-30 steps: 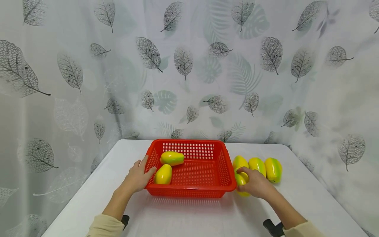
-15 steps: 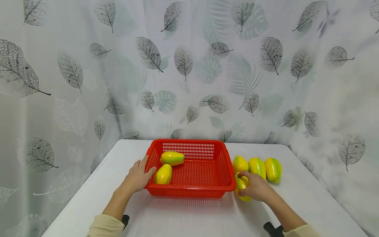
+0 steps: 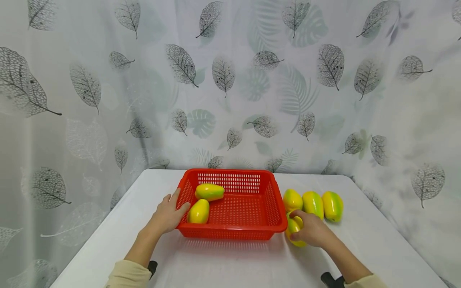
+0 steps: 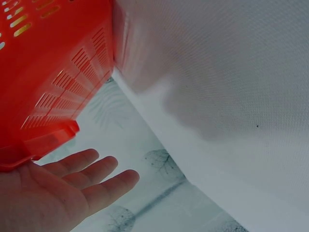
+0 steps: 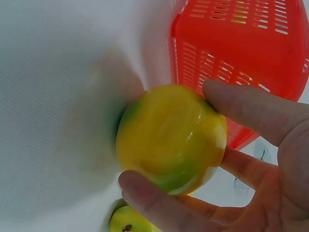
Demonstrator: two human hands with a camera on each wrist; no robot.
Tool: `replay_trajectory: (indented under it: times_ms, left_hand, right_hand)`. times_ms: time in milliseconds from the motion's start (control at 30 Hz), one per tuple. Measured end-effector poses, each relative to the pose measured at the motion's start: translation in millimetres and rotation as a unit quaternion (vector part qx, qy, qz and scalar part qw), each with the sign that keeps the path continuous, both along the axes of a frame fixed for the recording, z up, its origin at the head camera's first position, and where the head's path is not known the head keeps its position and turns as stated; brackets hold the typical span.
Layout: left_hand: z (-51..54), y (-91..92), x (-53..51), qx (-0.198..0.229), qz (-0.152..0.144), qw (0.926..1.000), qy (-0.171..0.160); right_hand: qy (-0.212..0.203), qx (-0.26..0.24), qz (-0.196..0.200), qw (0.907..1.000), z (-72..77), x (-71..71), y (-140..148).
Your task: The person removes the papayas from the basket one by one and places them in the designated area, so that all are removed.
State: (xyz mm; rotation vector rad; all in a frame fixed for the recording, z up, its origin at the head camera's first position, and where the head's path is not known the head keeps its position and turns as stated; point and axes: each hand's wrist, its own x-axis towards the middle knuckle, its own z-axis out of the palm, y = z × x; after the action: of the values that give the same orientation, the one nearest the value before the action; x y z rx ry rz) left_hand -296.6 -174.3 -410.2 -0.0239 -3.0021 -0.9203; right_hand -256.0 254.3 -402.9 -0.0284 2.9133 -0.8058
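A red plastic basket (image 3: 230,234) stands on the white table, with two yellow-green papayas inside, one lying at the back left (image 3: 209,192) and one at the front left (image 3: 198,211). My left hand (image 3: 168,214) rests against the basket's left rim; its fingers look straight in the left wrist view. Just outside the right wall, my right hand (image 3: 312,229) grips another papaya (image 5: 171,140) between thumb and fingers, low over the table. In the right wrist view the thumb and fingers (image 5: 241,106) curve round its sides. Whether it touches the table I cannot tell.
Behind my right hand lie three more papayas, one near the basket (image 3: 292,199), one in the middle (image 3: 313,203) and one at the right (image 3: 332,206). A leaf-printed curtain (image 3: 230,92) hangs behind the white table (image 3: 216,268).
My right hand has drawn the papaya slightly toward me, apart from its earlier place near the back one. The left hand and basket have stayed still.
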Motion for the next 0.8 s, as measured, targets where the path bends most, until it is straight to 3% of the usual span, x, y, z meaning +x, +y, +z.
replay_trajectory:
  times_ms: [267, 467, 800]
  left_hand:
    - [1.7, 0.0, 0.8, -0.001, 0.0, 1.0, 0.001]
    - [2.5, 0.6, 1.0, -0.004, -0.002, 1.0, 0.002]
    - [3.1, 0.8, 1.6, -0.003, 0.002, 1.0, -0.001]
  right_hand:
    - [-0.006, 0.007, 0.003, 1.0, 5.0, -0.8, -1]
    - [0.015, 0.027, 0.006, 0.9995, 14.9, -3.5, -1]
    - [0.055, 0.031, -0.022, 0.9977, 33.2, -7.1, -12]
